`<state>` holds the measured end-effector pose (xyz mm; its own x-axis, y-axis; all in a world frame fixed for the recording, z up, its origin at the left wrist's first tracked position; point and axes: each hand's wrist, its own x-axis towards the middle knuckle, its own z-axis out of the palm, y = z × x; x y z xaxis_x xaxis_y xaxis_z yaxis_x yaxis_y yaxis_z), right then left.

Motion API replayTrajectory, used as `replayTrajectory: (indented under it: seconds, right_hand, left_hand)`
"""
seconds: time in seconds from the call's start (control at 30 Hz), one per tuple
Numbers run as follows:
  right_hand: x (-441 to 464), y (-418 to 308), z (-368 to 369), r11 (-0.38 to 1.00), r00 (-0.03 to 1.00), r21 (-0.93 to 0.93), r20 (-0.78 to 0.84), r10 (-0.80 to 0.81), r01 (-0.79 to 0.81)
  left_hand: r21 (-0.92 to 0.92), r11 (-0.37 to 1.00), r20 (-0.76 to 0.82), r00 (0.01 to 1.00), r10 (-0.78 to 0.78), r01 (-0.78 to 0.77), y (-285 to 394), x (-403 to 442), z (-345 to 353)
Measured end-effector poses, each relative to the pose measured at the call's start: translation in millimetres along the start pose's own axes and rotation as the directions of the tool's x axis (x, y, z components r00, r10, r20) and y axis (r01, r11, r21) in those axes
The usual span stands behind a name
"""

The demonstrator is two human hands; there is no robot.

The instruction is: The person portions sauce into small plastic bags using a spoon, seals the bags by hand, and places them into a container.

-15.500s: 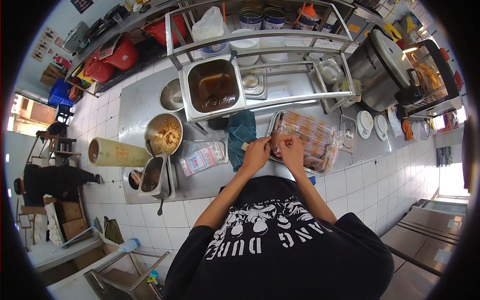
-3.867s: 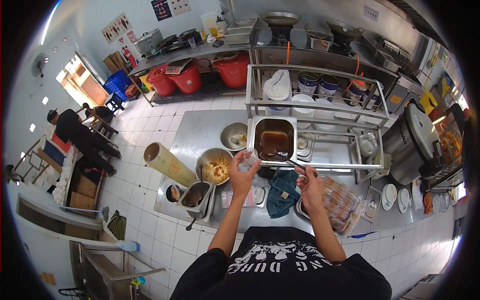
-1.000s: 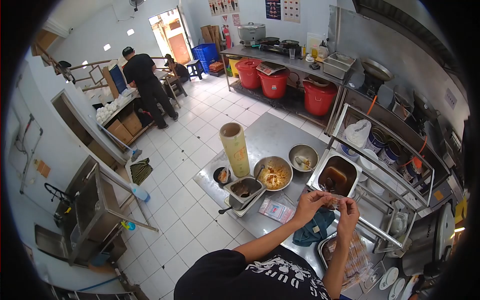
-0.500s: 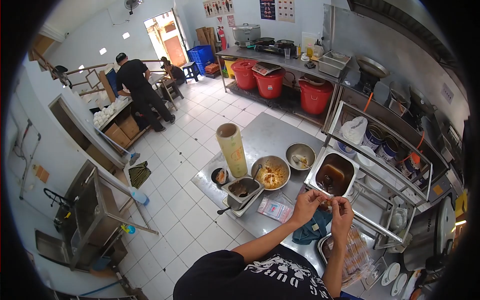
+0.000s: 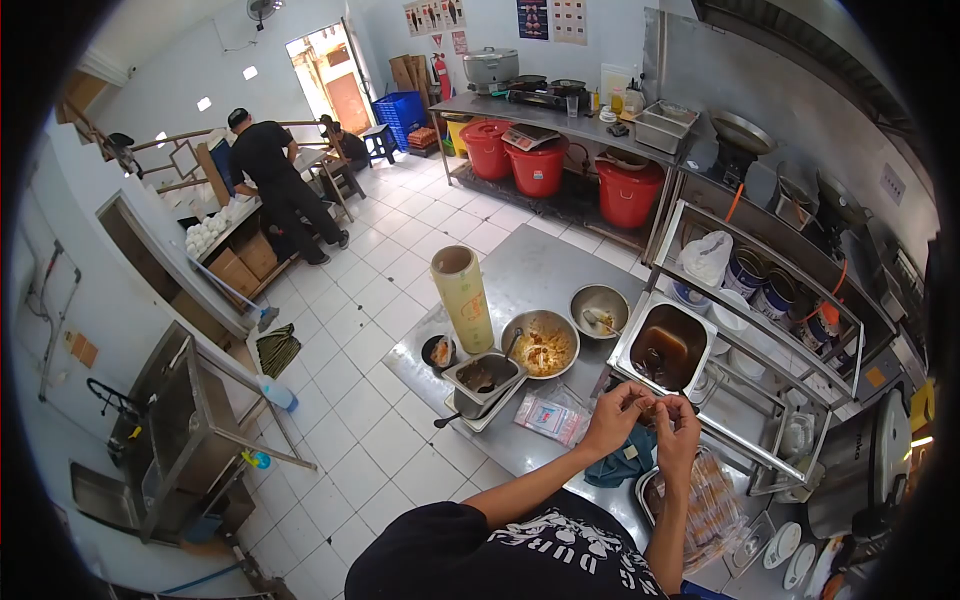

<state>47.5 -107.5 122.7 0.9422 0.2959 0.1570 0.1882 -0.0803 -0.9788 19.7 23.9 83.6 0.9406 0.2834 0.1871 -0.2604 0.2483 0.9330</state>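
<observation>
My left hand [image 5: 612, 421] and my right hand [image 5: 679, 438] are close together above the near side of the steel table, fingertips pinched. Between them is something small, brownish and partly hidden by the fingers, which I cannot make out. Just beyond my hands stands a square steel pan [image 5: 668, 345] of dark brown liquid with a utensil in it. Below my hands lies a dark teal cloth [image 5: 622, 462]. To the right of it, a tray holds several plastic-wrapped portions [image 5: 708, 500]. A printed plastic packet [image 5: 552, 417] lies to the left of my left hand.
On the steel table [image 5: 530, 265] are a tall plastic-wrap roll [image 5: 460, 300], a bowl of orange-brown food [image 5: 541, 345], a smaller bowl [image 5: 600, 312] and a steel container with a spoon [image 5: 484, 376]. A metal rack [image 5: 770, 375] borders the right. A person [image 5: 272, 180] works in the background.
My hands stay over the same spot; the fingers have shifted slightly and the right fingertips have drawn closer to the left ones. Little else differs.
</observation>
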Motion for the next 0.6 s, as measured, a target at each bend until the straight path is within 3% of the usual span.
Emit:
replayTrajectory:
  seconds: [0.17, 0.27, 0.33, 0.37, 0.43, 0.5, 0.53, 0.6]
  right_hand:
    - [-2.2, 2.0, -3.8, 0.986, 0.997, -0.152, 0.036, -0.065, 0.070]
    - [-9.6, -1.8, 0.5, 0.980, 0.997, -0.187, 0.022, -0.072, 0.075]
    - [-16.3, -4.4, 1.3, 0.944, 0.989, -0.292, 0.035, -0.147, 0.150]
    - [-19.6, -11.0, 1.7, 0.971, 0.995, -0.220, 0.057, -0.083, 0.094]
    - [-23.4, 12.4, -0.4, 0.960, 0.987, -0.237, 0.089, -0.134, 0.152]
    - [-34.1, 22.8, -5.7, 0.969, 0.993, -0.237, 0.106, -0.045, 0.069]
    - [-40.3, 36.9, -7.0, 0.964, 0.991, -0.243, 0.096, -0.090, 0.111]
    - [-54.6, 41.1, -10.8, 0.975, 0.998, -0.223, 0.063, 0.024, -0.010]
  left_hand:
    - [0.067, 0.997, 0.067, 0.997, 0.032, -0.037, -4.3, -1.0, -10.4]
    - [0.239, 0.970, 0.095, 0.995, 0.013, -0.035, 2.7, -2.2, -16.1]
    - [0.266, 0.953, 0.096, 0.988, 0.123, -0.145, 3.2, -4.2, -16.2]
    - [0.303, 0.947, 0.090, 0.992, 0.086, -0.109, -9.8, -6.0, -20.6]
    - [0.390, 0.900, 0.115, 0.980, 0.163, -0.195, -22.4, -13.0, -28.9]
    - [0.224, 0.969, 0.088, 0.992, 0.088, -0.105, -32.6, -24.0, -29.2]
    - [0.130, 0.991, 0.082, 0.997, 0.006, -0.016, -34.2, -29.0, -27.2]
    - [0.135, 0.990, 0.094, 0.994, -0.049, 0.036, -45.9, -40.8, -26.0]
